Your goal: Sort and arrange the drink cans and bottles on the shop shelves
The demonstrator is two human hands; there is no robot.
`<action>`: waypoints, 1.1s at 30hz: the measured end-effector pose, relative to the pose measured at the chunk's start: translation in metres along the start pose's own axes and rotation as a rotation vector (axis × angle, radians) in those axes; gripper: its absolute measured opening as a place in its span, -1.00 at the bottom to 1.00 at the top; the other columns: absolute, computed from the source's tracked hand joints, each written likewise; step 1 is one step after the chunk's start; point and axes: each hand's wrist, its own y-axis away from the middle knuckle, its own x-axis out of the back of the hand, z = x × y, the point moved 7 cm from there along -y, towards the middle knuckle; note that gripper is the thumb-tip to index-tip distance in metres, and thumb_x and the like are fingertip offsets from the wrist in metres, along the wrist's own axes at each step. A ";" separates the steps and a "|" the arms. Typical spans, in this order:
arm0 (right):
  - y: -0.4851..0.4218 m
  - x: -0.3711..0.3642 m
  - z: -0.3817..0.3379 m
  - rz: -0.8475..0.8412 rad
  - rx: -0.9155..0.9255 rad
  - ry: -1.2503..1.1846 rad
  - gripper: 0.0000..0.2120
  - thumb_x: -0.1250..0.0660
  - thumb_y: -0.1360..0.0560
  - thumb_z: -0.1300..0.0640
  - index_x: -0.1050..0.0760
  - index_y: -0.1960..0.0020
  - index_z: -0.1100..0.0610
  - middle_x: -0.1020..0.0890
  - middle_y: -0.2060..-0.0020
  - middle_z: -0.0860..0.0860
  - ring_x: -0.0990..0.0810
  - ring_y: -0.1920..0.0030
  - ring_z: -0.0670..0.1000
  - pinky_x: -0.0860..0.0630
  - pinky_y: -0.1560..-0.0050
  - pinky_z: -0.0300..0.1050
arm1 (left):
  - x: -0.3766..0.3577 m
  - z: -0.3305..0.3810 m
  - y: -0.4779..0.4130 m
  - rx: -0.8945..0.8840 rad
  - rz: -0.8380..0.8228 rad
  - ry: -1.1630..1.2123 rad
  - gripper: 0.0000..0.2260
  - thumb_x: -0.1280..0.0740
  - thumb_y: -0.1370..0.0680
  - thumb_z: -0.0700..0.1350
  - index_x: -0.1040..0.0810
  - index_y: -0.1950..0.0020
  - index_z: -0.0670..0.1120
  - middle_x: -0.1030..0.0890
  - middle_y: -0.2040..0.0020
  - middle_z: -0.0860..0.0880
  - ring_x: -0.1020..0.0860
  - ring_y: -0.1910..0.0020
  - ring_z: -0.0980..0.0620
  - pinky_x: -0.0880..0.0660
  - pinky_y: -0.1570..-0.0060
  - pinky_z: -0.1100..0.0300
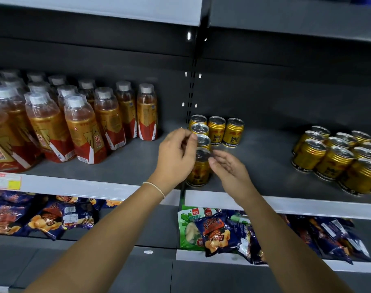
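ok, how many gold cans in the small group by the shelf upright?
6. Four small gold metal drink cans run back to front, the front one between left hand and right hand. Two stand right of the rear one. The left hand may hide more.

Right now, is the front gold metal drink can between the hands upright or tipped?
Upright: the front gold metal drink can stands on its base on the grey shelf, lid facing up.

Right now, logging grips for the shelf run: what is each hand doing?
Left hand: fingers curled, pinched near the tops of the gold cans; holding nothing I can see.
Right hand: open, beside the front gold can, not gripping it.
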 end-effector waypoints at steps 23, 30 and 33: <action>-0.055 0.280 -0.001 0.119 -0.098 1.259 -0.75 -0.26 -0.53 -0.03 -0.55 -0.06 0.11 -0.64 0.04 0.13 -0.60 -0.01 0.19 -0.50 0.09 -0.07 | -0.296 0.066 -0.002 0.202 -0.634 -0.134 -0.57 -0.25 -0.55 -0.22 -0.44 -0.43 -0.15 -0.52 -0.37 -0.14 -0.47 -0.36 -0.10 -0.29 -0.35 0.23; -0.063 0.283 0.005 0.143 -0.095 1.184 -0.72 -0.34 -0.49 -0.09 -0.57 -0.08 0.07 -0.64 0.04 0.09 -0.57 -0.09 0.21 -0.49 -0.05 -0.01 | -0.309 0.061 -0.001 0.206 -0.657 -0.149 -0.52 -0.33 -0.56 -0.11 -0.39 -0.47 -0.13 -0.48 -0.41 -0.11 -0.45 -0.37 -0.08 -0.37 -0.39 0.07; -0.065 0.280 0.002 0.125 -0.094 1.071 -0.63 -0.45 -0.43 -0.11 -0.57 -0.16 0.04 -0.65 -0.06 0.06 -0.55 -0.18 0.18 -0.51 -0.16 0.03 | -0.310 0.058 0.000 0.191 -0.693 -0.167 -0.47 -0.37 -0.54 -0.10 -0.35 -0.50 -0.13 -0.47 -0.42 -0.11 -0.45 -0.38 -0.08 -0.37 -0.37 0.13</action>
